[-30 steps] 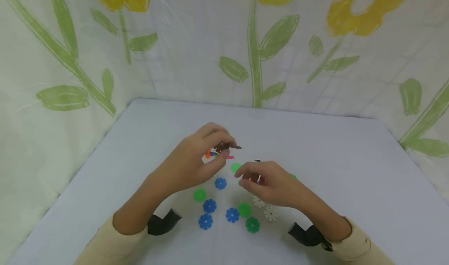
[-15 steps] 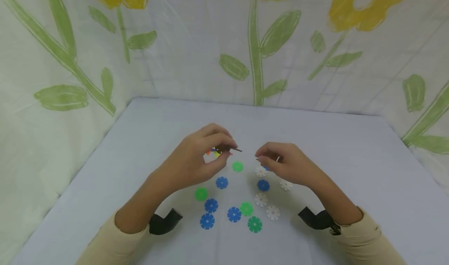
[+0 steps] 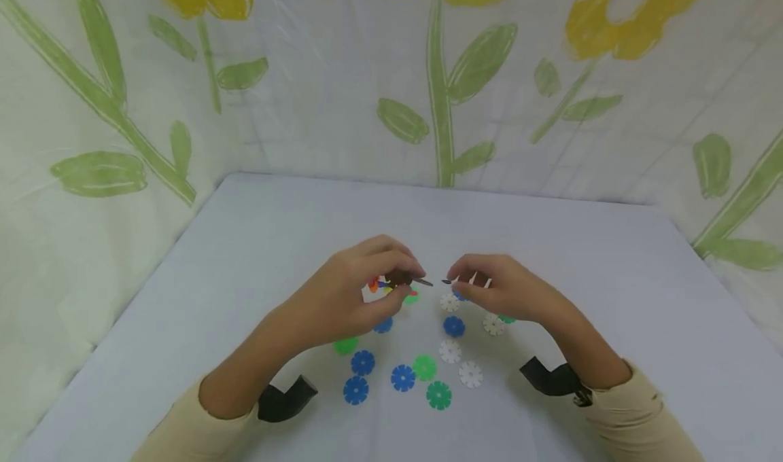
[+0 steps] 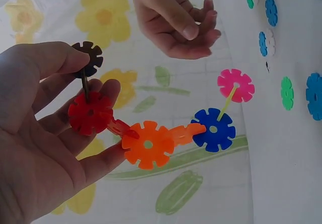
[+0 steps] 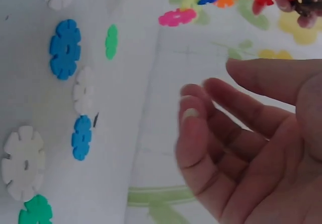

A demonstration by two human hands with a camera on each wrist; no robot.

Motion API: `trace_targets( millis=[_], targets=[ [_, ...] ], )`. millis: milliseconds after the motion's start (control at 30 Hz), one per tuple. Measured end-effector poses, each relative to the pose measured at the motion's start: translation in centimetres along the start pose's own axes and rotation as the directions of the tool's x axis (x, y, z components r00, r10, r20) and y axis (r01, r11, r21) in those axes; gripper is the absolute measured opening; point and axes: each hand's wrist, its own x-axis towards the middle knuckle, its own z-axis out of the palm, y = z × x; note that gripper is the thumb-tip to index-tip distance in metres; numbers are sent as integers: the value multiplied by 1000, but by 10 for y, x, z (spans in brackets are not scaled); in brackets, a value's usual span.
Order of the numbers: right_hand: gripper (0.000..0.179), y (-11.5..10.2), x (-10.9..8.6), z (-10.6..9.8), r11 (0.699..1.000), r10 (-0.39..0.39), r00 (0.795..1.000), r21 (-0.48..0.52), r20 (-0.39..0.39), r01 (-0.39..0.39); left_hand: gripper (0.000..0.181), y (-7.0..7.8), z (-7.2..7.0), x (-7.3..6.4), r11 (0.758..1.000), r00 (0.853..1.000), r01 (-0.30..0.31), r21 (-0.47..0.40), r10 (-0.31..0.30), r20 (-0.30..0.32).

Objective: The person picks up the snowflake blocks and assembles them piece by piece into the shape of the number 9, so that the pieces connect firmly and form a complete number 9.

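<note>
My left hand [image 3: 345,295] pinches a dark brown disc [image 4: 96,53] between thumb and forefinger. This notched, flower-shaped plastic disc ends a joined chain. In the left wrist view the chain runs through a red disc [image 4: 90,118], orange discs [image 4: 148,158], a blue disc [image 4: 225,131] and a yellow disc [image 4: 227,103] seen edge-on, to a pink disc [image 4: 244,90]. My right hand [image 3: 504,289] hovers to the right with fingers loosely bent. Nothing lies between its thumb and fingers in the right wrist view.
Loose notched discs lie on the white table [image 3: 293,217] below the hands: several blue [image 3: 363,363], green [image 3: 439,395] and white [image 3: 470,375]. A small dark sliver [image 5: 96,119] lies near a blue disc. A flower-painted cloth [image 3: 342,75] hangs behind the table.
My right hand has moved away to the right from over the discs, uncovering blue and white ones. The left hand, still holding the chain, has shifted slightly right and nearer.
</note>
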Motion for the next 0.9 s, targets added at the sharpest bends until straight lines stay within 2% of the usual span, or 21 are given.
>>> trace_targets(
  millis=[100, 200, 300, 400, 500, 767, 900],
  targets=[
    [17, 5, 2, 4, 999, 27, 997, -44, 70, -24, 23, 1, 0, 0, 1000, 1000, 15, -1, -15, 4],
    [18, 8, 5, 8, 992, 95, 987, -92, 128, -83, 26, 2, -1, 0, 999, 999, 35, 8, -35, 6],
    [16, 9, 7, 14, 976, 194, 964, -131, 183, -171, 28, 2, -2, 0, 999, 999, 42, 13, -42, 10],
    [14, 12, 8, 22, 965, 238, 940, -166, 244, -202, 30, 2, -2, 0, 999, 998, 53, 9, -53, 14],
    [17, 15, 9, 26, 968, 223, 935, -176, 277, -179, 31, 2, -2, 0, 997, 997, 72, 5, -72, 18],
    [19, 22, 7, 26, 979, 152, 945, -172, 288, -105, 38, 1, 0, 1, 995, 994, 98, -27, -97, 39],
    [17, 22, 8, 20, 991, 97, 957, -119, 273, -66, 40, 1, -1, 0, 991, 991, 126, -44, -125, 41]
  ],
)
